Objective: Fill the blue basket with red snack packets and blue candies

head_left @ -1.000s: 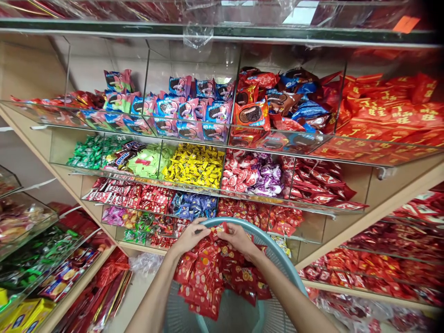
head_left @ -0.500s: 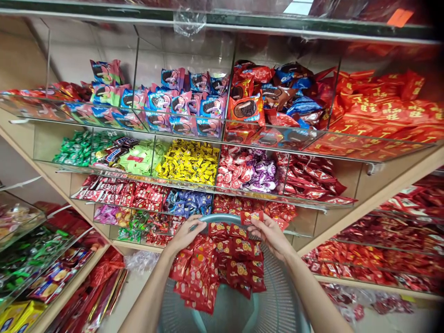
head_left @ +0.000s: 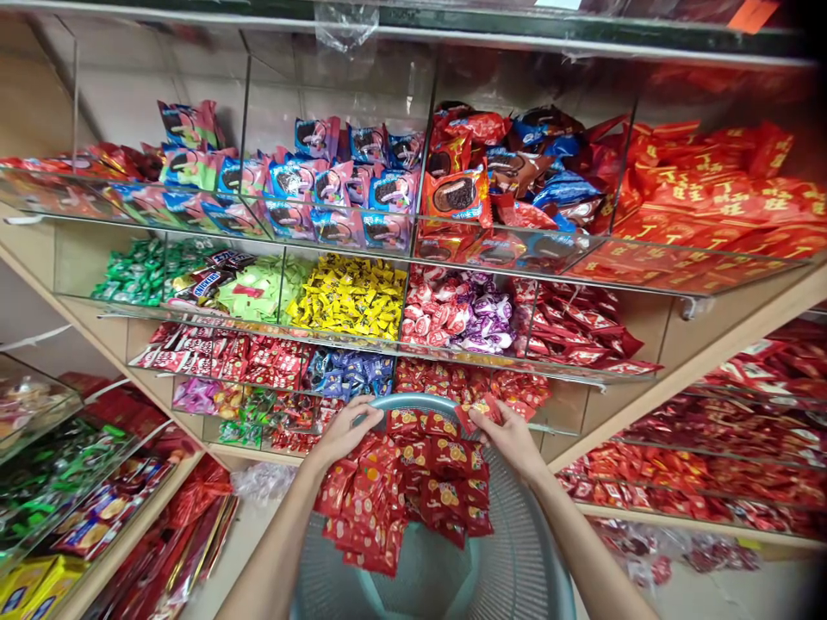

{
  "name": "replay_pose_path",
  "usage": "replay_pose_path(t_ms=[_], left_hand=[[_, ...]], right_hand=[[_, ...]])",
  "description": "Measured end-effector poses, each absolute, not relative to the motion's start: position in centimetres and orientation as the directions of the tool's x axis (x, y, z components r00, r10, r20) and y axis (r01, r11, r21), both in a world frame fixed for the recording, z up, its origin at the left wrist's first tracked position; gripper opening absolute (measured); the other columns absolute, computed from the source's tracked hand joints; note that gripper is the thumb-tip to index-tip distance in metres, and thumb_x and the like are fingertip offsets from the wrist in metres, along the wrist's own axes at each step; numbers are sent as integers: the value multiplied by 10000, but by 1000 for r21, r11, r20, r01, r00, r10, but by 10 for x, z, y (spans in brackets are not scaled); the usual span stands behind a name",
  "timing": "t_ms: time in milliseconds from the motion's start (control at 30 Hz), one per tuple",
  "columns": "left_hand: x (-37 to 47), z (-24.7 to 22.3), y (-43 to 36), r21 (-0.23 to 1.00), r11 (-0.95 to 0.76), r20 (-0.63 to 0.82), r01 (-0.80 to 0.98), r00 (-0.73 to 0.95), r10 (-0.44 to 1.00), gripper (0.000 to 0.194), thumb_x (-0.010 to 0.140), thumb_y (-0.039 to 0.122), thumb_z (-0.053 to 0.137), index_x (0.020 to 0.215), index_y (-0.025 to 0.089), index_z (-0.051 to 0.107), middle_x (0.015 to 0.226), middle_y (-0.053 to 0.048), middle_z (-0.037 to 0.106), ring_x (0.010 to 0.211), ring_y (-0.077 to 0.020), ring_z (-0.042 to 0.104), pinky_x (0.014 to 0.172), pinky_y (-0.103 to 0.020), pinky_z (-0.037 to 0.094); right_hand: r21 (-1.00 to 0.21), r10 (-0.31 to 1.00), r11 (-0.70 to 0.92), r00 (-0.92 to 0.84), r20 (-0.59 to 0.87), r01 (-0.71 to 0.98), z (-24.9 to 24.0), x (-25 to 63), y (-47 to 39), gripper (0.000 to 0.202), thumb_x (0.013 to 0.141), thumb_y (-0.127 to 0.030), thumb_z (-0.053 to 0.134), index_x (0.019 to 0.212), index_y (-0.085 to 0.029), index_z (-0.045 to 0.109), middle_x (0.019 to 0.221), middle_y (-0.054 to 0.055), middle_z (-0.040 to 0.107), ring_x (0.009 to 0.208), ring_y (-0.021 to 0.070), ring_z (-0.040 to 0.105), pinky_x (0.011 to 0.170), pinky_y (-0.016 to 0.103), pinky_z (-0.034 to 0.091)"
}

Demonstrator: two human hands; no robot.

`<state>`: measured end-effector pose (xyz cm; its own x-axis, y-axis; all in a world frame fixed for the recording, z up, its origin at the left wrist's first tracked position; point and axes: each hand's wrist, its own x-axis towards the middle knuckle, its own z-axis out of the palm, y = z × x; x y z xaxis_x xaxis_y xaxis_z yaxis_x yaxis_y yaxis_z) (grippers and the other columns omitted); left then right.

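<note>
Below me is a blue-green plastic basket (head_left: 517, 491) with slotted walls. Many small red candy packets (head_left: 445, 495) printed with orange slices lie in its far and left part. My left hand (head_left: 349, 430) is closed on the basket's far left rim, thumb pointing inward. At the far right rim, my right hand (head_left: 507, 430) pinches one red candy packet (head_left: 476, 415) between thumb and fingers. That packet is held above the basket's edge, in front of similar red packets (head_left: 517, 387) on a low shelf.
Tiered glass-fronted shelves rise ahead, holding yellow candies (head_left: 352, 297), purple-wrapped candies (head_left: 488, 314), cookie packs (head_left: 456, 194) and red packets (head_left: 717, 189). More candy shelves (head_left: 698, 465) stand at right, and others (head_left: 83, 482) at left. A clear plastic bag (head_left: 262, 482) lies on the floor.
The packet in my right hand has tilted and moved slightly right and down. My left hand stays at the rim. The view has shifted a little.
</note>
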<state>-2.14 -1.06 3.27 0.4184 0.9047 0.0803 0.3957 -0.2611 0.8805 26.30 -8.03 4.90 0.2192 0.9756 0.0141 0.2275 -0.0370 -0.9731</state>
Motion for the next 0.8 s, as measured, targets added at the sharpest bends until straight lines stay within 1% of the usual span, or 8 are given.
replay_pose_path(t_ms=[100, 233, 367, 467, 533, 600, 700, 800], left_hand=[[-21, 32, -11, 881, -261, 79, 396, 420, 904, 296, 756, 462, 460, 763, 217, 626, 1158, -13, 467, 1101, -167, 413, 983, -286, 233], [-21, 31, -11, 879, -263, 81, 398, 419, 904, 295, 754, 462, 463, 762, 218, 628, 1164, -10, 465, 1101, -166, 413, 982, -282, 233], [-21, 30, -10, 875, -282, 101, 394, 422, 901, 303, 757, 462, 456, 742, 213, 628, 1153, -7, 475, 1084, -160, 430, 979, -279, 241], [-21, 28, -9, 870, -290, 105, 399, 425, 899, 309, 758, 467, 453, 736, 213, 628, 1150, -4, 478, 1077, -158, 436, 971, -278, 258], [-21, 27, -9, 867, -293, 107, 402, 424, 899, 315, 755, 472, 454, 744, 212, 630, 1150, -8, 479, 1078, -161, 437, 967, -279, 267], [-22, 27, -9, 867, -294, 109, 403, 423, 900, 319, 755, 474, 453, 753, 211, 632, 1153, -11, 480, 1082, -162, 435, 964, -280, 273], [-22, 27, -10, 870, -288, 103, 400, 424, 900, 312, 756, 470, 454, 754, 213, 631, 1165, -11, 476, 1090, -162, 430, 962, -279, 278], [-22, 27, -10, 872, -289, 106, 396, 423, 900, 309, 754, 468, 458, 744, 213, 631, 1171, -13, 473, 1095, -165, 428, 966, -278, 274]], right_hand=[[-861, 978, 19, 170, 122, 508, 52, 262, -75, 320, 692, -483, 527, 757, -172, 483, 516, -44, 499, 420, 85, 417, 415, 196, 287], [-508, 975, 29, 87, 203, 861, 63, 256, -72, 248, 741, -427, 479, 761, -181, 492, 559, -21, 527, 476, 100, 449, 455, 203, 263], [-144, 986, -5, 28, 161, 990, 72, 241, -69, 164, 770, -334, 473, 839, -185, 479, 787, 43, 585, 663, 139, 549, 516, 211, 288], [41, 997, -16, 13, 81, 999, 72, 225, -65, 172, 779, -254, 477, 929, -171, 467, 872, 79, 580, 751, 168, 570, 550, 223, 319], [99, 999, -31, 26, 47, 995, 69, 215, -62, 202, 783, -226, 472, 969, -149, 468, 885, 97, 579, 764, 184, 576, 557, 235, 333], [112, 999, -35, 31, 40, 993, 65, 208, -59, 219, 789, -229, 468, 986, -134, 470, 882, 105, 581, 749, 195, 582, 549, 246, 339], [68, 999, -20, 18, 37, 997, 58, 204, -56, 240, 778, -273, 494, 976, -138, 475, 868, 93, 588, 735, 202, 584, 542, 254, 339], [-20, 1000, 2, -1, 24, 1000, 56, 208, -58, 263, 753, -343, 529, 942, -167, 482, 857, 71, 596, 753, 192, 577, 553, 242, 325]])
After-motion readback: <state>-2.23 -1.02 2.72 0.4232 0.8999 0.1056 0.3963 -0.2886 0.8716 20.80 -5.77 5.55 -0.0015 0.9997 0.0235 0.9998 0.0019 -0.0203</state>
